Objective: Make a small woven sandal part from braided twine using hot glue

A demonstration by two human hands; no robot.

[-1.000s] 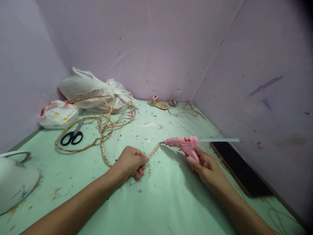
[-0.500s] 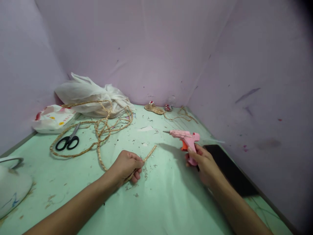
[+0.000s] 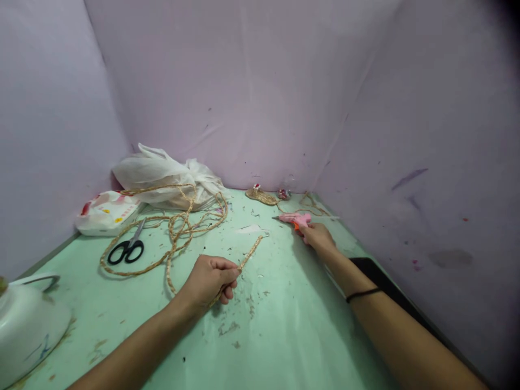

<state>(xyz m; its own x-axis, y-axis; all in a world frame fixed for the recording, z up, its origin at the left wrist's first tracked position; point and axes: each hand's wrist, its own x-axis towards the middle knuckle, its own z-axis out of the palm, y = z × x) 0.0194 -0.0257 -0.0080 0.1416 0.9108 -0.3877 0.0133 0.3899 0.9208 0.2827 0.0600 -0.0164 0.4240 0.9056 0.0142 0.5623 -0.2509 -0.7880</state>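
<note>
Between the thumb and fingers of my left hand is a braided straw cord, its free end pointing up and away over the table. The rest of the cord runs back beneath that hand to a loose tangle on the left. My right hand grips the handle of a pink glue gun farther off, its nozzle facing left. A pale glue stick sticks out of the gun's back. The gun and the cord's end are apart. My right fingers are partly hidden behind the handle.
Scissors with black handles lie inside a cord loop. A white plastic bag and a tissue pack stand at the back left, a white bowl-like thing nearer. A woven straw sole lies by the back wall; a black tablet-like slab is right.
My right hand has moved forward and left with the glue gun, lowering it toward the table. My left hand keeps its hold on the cord. The camera view has tilted up slightly.
</note>
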